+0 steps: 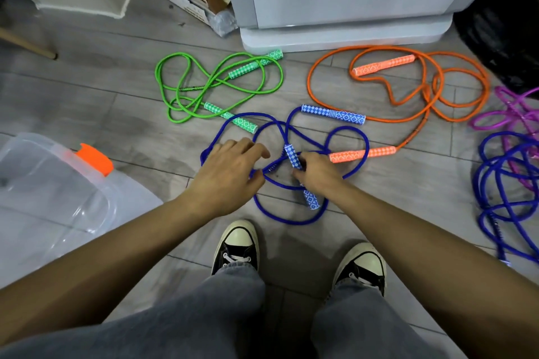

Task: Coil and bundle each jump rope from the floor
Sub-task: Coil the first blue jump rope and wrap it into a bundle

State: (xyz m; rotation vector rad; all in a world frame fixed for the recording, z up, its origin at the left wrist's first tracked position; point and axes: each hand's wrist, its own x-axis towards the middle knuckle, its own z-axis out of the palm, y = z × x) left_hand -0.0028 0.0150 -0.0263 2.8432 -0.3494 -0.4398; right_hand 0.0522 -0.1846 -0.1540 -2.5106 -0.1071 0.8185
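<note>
Right hand [319, 173] is curled round one handle [292, 155] of the blue rope [287, 222], which lies in crossed loops on the floor [131, 102]. Left hand [233, 166], just left of that handle, hangs over the loops with its fingers loosely bent and its thumb at a cord crossing. Whether it pinches the cord cannot be told.

The cord crosses itself several times around the handle, so a straight lift would likely cinch those crossings into a knot. Just right of the handle, an orange handle [363, 153] crosses a blue loop. Up and left of it, a green handle [233, 117] crosses another. A rising loop could snag either one and drag its rope along. The second blue handle [332, 114], beyond the gripped one, would trail and might hook the orange cord beside it. A shoe [239, 237] stands near the lowest loop, and a step onto the cord would jerk the coil.
</note>
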